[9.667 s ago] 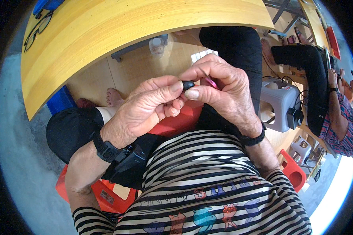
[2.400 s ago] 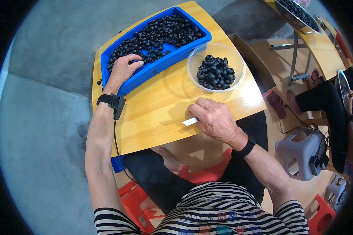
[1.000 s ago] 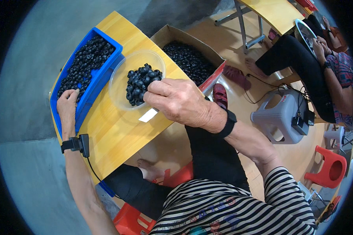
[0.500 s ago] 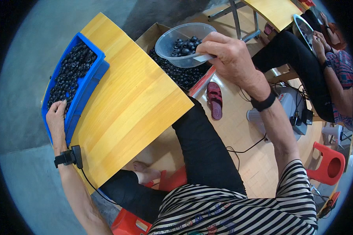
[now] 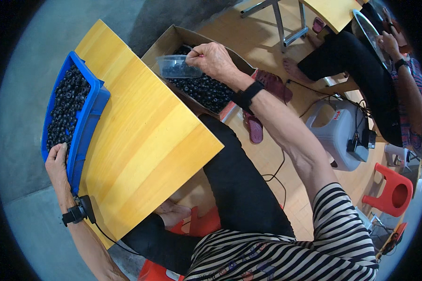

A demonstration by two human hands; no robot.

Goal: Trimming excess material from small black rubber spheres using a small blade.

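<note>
My right hand (image 5: 214,60) grips the rim of a clear plastic tub (image 5: 177,69). The tub is tipped inside a cardboard box (image 5: 157,47), just above a heap of small black rounded parts (image 5: 206,89). How much the tub holds is hard to see. At the near end of a long blue bin (image 5: 86,126), my left hand (image 5: 56,161) has its fingers drawn together over the rim, by the black rounded parts (image 5: 66,105) inside. Whatever is between those fingertips is hidden. The bin rests on the left side of a yellow wooden table (image 5: 145,136).
Right of the box lie dark red slippers (image 5: 254,129). A whitish plastic jug (image 5: 337,136) stands among black cables. Another person, seated at the upper right, holds a pale basin (image 5: 365,30). A red stool (image 5: 389,189) stands at the right.
My right hand has moved left and lowered the tub from above into the cardboard box, tipping it. The black parts visible in it before no longer show clearly. My left hand stays at the bin.
</note>
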